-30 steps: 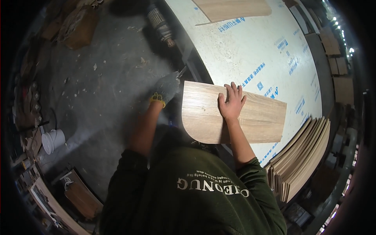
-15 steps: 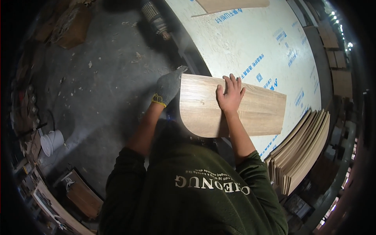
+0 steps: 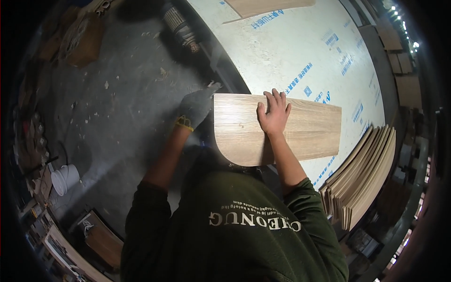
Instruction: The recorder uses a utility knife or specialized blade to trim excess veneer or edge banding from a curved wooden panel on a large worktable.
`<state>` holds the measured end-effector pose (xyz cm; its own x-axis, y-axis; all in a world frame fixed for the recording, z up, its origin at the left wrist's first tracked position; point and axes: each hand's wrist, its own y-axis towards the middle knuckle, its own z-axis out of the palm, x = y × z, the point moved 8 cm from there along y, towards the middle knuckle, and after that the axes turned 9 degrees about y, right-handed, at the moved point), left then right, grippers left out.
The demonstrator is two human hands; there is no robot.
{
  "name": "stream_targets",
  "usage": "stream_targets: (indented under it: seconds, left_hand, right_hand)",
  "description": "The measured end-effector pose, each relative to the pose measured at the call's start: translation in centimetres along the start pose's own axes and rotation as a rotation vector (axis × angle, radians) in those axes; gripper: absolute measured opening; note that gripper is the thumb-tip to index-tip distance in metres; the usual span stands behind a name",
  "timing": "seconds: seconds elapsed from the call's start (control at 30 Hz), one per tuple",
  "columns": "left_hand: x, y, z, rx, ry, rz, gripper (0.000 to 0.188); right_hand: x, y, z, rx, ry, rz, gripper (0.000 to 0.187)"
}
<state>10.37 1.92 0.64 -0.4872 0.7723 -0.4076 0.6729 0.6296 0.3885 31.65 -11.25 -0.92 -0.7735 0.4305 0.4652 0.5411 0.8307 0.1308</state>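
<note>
A wood-grain board (image 3: 235,127) with one rounded near-left corner lies on the white worktable (image 3: 277,51), its left end reaching past the table's edge. My bare right hand (image 3: 275,113) rests flat on top of the board, fingers spread. At the board's far-left corner is my left hand (image 3: 196,104), in a grey work glove with a yellow cuff. Its fingers look closed around something small that I cannot make out, just beside the board's left edge.
A stack of thin curved-looking wooden panels (image 3: 359,176) stands at the table's right. Another wooden board (image 3: 268,7) lies at the far end. A motor-like machine part (image 3: 178,26) sits beyond the table's left edge. On the left floor stands a white bucket (image 3: 66,179).
My gloved left hand has shifted slightly left and nearer, a little off the board's edge. The right hand stays on the board. The whole view has shifted slightly.
</note>
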Motion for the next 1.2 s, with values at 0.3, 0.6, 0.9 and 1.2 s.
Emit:
stream_targets:
  seconds: [0.3,0.6,0.9,1.2]
  left_hand:
    - [-7.4,-11.2,-2.4,0.531,-0.106,0.196,0.037]
    - [-1.4,-1.5,-0.3,0.361,0.199,-0.151,0.037]
    - [-9.9,-13.8,0.9,0.668,0.131,0.093,0.039]
    - [-4.9,-9.1,-0.8,0.081,0.168,-0.159,0.047]
  right_hand:
    - [-0.4,0.1,-0.5,-0.017,0.022,0.021,0.042]
    - [-0.3,0.1,0.0,-0.019,0.018,-0.012,0.042]
    - [-0.4,0.2,-0.4,-0.035,0.03,-0.045,0.044]
    - [-1.9,0.2,-2.1,0.201,0.046,-0.377,0.081]
